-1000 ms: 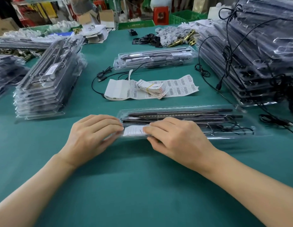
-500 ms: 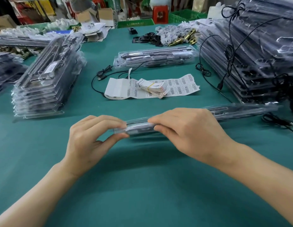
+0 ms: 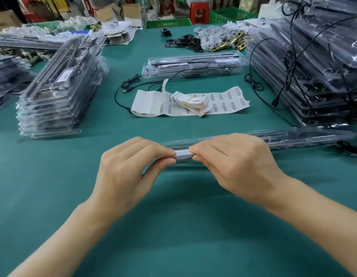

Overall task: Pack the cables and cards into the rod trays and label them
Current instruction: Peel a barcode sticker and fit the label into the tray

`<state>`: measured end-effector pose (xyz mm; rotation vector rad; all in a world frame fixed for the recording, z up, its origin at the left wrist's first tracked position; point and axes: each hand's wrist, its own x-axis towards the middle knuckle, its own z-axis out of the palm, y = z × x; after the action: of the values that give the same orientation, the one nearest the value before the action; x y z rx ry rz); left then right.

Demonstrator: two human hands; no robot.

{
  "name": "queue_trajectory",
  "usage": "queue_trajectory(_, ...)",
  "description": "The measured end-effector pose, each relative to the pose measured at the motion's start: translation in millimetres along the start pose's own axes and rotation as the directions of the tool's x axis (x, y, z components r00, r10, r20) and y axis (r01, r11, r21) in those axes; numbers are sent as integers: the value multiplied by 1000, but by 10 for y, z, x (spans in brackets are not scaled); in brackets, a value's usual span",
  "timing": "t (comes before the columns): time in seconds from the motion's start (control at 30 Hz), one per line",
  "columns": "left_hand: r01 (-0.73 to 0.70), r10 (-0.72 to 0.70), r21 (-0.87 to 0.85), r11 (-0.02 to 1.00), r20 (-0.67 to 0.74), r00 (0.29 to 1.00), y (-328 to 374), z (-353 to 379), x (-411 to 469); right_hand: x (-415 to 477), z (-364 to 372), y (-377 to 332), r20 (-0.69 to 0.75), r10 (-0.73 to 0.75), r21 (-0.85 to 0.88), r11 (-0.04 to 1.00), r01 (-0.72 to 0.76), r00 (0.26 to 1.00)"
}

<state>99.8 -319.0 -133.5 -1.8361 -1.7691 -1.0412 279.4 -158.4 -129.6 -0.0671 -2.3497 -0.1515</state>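
Observation:
A long clear plastic rod tray (image 3: pixel 305 137) with black rods inside is lifted off the green table, seen edge-on. My left hand (image 3: pixel 129 168) pinches its left end between fingers and thumb. My right hand (image 3: pixel 235 166) grips the same end just to the right, fingers curled over the top edge. A strip of barcode labels (image 3: pixel 225 101) lies flat behind, with a banded bundle of cards (image 3: pixel 190 101) on it. A black cable (image 3: pixel 127 90) lies beside the strip's left end.
A stack of packed trays (image 3: pixel 57 96) stands at the left, a taller stack (image 3: pixel 317 72) with cables draped over it at the right. One more tray (image 3: pixel 193 64) lies at the back centre. Brass parts (image 3: pixel 231 44) and black clips sit beyond it.
The tray lay flat on the table a second ago. Both hands have lifted and tipped it onto its edge, and my right hand has slid left until its fingertips nearly meet my left hand's.

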Motion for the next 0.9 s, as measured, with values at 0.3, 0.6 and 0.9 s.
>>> queue_trajectory(0.3,-45,49,-84,995,50,998,-112,-48,-5,-18,-27,34,-41,-16,35,999,17,999)
queue_trajectory(0.6,129,-112,-184,974,100,989,-303,-89,-135,3,-68,69,-32,12,100,995,-9,999)
queue_trajectory(0.9,114,-110,-153,982,30,993,-240,-10,-153,76,-113,101,18,58,141,988,-60,998)
